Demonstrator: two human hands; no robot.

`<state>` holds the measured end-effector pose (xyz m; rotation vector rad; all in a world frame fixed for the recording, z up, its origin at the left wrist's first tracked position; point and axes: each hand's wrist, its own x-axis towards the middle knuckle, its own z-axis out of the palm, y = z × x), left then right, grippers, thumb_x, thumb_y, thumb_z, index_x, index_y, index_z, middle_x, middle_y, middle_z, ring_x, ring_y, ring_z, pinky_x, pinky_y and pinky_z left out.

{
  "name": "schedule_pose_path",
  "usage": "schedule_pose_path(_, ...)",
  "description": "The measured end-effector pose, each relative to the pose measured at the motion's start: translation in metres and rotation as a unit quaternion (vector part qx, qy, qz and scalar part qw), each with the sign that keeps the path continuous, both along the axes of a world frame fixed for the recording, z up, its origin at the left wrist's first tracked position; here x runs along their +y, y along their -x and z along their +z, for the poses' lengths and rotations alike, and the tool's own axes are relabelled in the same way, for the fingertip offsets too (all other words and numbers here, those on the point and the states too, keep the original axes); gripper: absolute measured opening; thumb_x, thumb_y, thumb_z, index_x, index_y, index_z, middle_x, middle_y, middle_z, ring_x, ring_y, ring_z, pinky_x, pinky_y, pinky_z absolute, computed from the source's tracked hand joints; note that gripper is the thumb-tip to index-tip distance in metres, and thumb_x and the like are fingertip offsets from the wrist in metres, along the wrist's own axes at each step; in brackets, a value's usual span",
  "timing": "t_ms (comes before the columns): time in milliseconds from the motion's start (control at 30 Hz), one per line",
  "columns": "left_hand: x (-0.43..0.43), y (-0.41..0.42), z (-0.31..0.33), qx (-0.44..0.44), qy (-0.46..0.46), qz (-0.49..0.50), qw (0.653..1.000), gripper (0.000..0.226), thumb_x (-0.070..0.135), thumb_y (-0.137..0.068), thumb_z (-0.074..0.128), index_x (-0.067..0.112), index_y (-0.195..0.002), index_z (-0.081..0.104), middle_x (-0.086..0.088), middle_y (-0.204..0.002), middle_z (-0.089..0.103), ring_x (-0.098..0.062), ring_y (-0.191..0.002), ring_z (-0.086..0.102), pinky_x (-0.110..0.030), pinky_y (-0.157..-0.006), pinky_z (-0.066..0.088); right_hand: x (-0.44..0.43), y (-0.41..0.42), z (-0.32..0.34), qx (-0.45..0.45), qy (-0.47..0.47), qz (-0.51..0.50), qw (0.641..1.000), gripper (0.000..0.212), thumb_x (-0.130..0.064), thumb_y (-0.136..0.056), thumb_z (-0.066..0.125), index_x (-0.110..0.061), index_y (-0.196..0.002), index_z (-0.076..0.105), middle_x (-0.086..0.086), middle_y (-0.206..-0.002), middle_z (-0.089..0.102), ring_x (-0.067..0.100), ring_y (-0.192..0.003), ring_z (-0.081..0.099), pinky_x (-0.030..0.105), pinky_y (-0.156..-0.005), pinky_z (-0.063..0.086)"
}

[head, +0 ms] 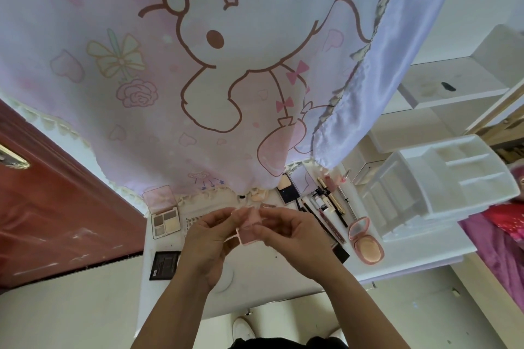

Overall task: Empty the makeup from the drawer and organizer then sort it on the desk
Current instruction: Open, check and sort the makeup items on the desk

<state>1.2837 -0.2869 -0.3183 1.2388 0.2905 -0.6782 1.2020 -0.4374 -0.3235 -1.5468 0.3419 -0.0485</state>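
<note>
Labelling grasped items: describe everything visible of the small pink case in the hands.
The pink case is small, flat and squarish, plastic-looking, with a paler rim. It seems hinged and partly open, lid tilted up; blur hides the inside. It is held above the white desk, touching nothing on it. The left hand pinches its left side, the right hand its right side.

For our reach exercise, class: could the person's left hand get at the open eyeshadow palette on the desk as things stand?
Probably yes, once freed: the left hand helps the right hand hold a small pink compact, yet the eyeshadow palette lies just left of it, nothing standing between.
</note>
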Motion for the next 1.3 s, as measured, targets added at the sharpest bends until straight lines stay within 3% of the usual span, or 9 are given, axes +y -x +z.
schedule_pose_path(167, 0.002, -0.002, -0.002, 0.027, 0.032, 0.013, 0.999, 0.026, 0.017, -0.073, 0.075, 0.003, -0.094, 0.077, -0.014, -0.088, 0.070, -0.015, -0.067, 0.061, -0.022, -0.058, 0.056, -0.005, -0.002, -0.001, 0.040, -0.113, -0.037, 0.992, 0.033, -0.007, -0.090, 0.072, -0.011, -0.122, 0.066, 0.017, -0.090, 0.077, 0.024, -0.078, 0.074, 0.027, -0.069, 0.057)
schedule_pose_path(300, 0.005, -0.008, -0.001, 0.025, 0.030, 0.022, 0.999, 0.027, 0.014, -0.073, 0.072, -0.002, -0.095, 0.075, -0.014, -0.081, 0.067, -0.011, -0.059, 0.061, -0.019, -0.053, 0.055, -0.007, -0.003, -0.005, 0.030, -0.065, -0.022, 0.997, 0.036, -0.007, -0.090, 0.072, -0.010, -0.125, 0.064, 0.015, -0.090, 0.077, 0.025, -0.077, 0.074, 0.027, -0.068, 0.057)
schedule_pose_path(533, -0.001, -0.008, 0.011, 0.029, 0.096, -0.050, 0.994, 0.023, 0.015, -0.089, 0.059, 0.003, -0.103, 0.073, -0.013, -0.092, 0.074, -0.014, -0.067, 0.067, -0.019, -0.054, 0.054, -0.009, -0.007, -0.002, 0.044, -0.135, -0.028, 0.989, 0.030, -0.006, -0.088, 0.074, -0.009, -0.117, 0.070, 0.018, -0.087, 0.077, 0.025, -0.076, 0.073, 0.028, -0.070, 0.058)
schedule_pose_path(733, -0.001, -0.011, 0.014, 0.074, 0.111, -0.038, 0.990, 0.028, 0.014, -0.092, 0.056, 0.008, -0.077, 0.080, -0.017, -0.089, 0.074, -0.017, -0.065, 0.070, -0.021, -0.052, 0.055, -0.007, -0.007, -0.007, -0.001, 0.081, -0.031, 0.996, 0.022, -0.024, -0.082, 0.082, -0.032, -0.102, 0.078, -0.004, -0.081, 0.075, 0.009, -0.069, 0.065, 0.029, -0.067, 0.057)
schedule_pose_path(833, -0.004, -0.012, 0.015, 0.136, 0.121, -0.023, 0.983, 0.017, 0.016, -0.088, 0.063, 0.002, -0.086, 0.072, -0.019, -0.090, 0.073, -0.018, -0.063, 0.069, -0.022, -0.051, 0.056, -0.012, -0.007, -0.010, -0.028, 0.160, 0.003, 0.987, 0.017, -0.030, -0.086, 0.078, -0.034, -0.102, 0.079, -0.006, -0.086, 0.072, 0.009, -0.079, 0.067, 0.023, -0.073, 0.054)
schedule_pose_path(933, -0.006, -0.010, 0.009, 0.191, 0.152, -0.008, 0.970, 0.024, 0.020, -0.088, 0.066, -0.002, -0.097, 0.064, -0.023, -0.093, 0.071, -0.022, -0.071, 0.070, -0.027, -0.063, 0.062, -0.016, -0.005, -0.007, -0.029, 0.184, 0.062, 0.980, 0.020, -0.040, -0.088, 0.074, -0.035, -0.107, 0.078, -0.009, -0.091, 0.071, 0.011, -0.085, 0.067, 0.022, -0.076, 0.054)
schedule_pose_path(1033, -0.007, -0.007, 0.005, 0.207, 0.146, 0.002, 0.967, 0.028, 0.023, -0.091, 0.065, -0.003, -0.098, 0.062, -0.023, -0.087, 0.070, -0.024, -0.066, 0.069, -0.028, -0.058, 0.061, -0.018, -0.003, -0.005, -0.011, 0.212, 0.097, 0.972, 0.038, -0.057, -0.079, 0.075, -0.038, -0.113, 0.076, -0.014, -0.095, 0.069, 0.009, -0.087, 0.066, 0.020, -0.075, 0.053)
schedule_pose_path(1167, -0.005, -0.009, 0.000, 0.216, 0.111, -0.008, 0.970, 0.034, 0.030, -0.082, 0.072, 0.002, -0.099, 0.063, -0.018, -0.081, 0.068, -0.019, -0.064, 0.063, -0.025, -0.054, 0.056, -0.018, -0.004, -0.006, -0.022, 0.224, 0.079, 0.971, 0.026, -0.044, -0.085, 0.076, -0.036, -0.110, 0.077, -0.016, -0.093, 0.069, 0.007, -0.088, 0.065, 0.011, -0.074, 0.045)
schedule_pose_path(1300, -0.001, -0.009, -0.001, 0.207, 0.073, -0.068, 0.973, 0.040, 0.038, -0.081, 0.072, 0.005, -0.104, 0.068, -0.013, -0.082, 0.067, -0.021, -0.068, 0.065, -0.030, -0.055, 0.054, -0.015, -0.006, -0.007, -0.048, 0.270, 0.080, 0.958, 0.026, -0.044, -0.086, 0.075, -0.032, -0.109, 0.078, -0.017, -0.097, 0.065, 0.007, -0.091, 0.064, 0.015, -0.077, 0.049)
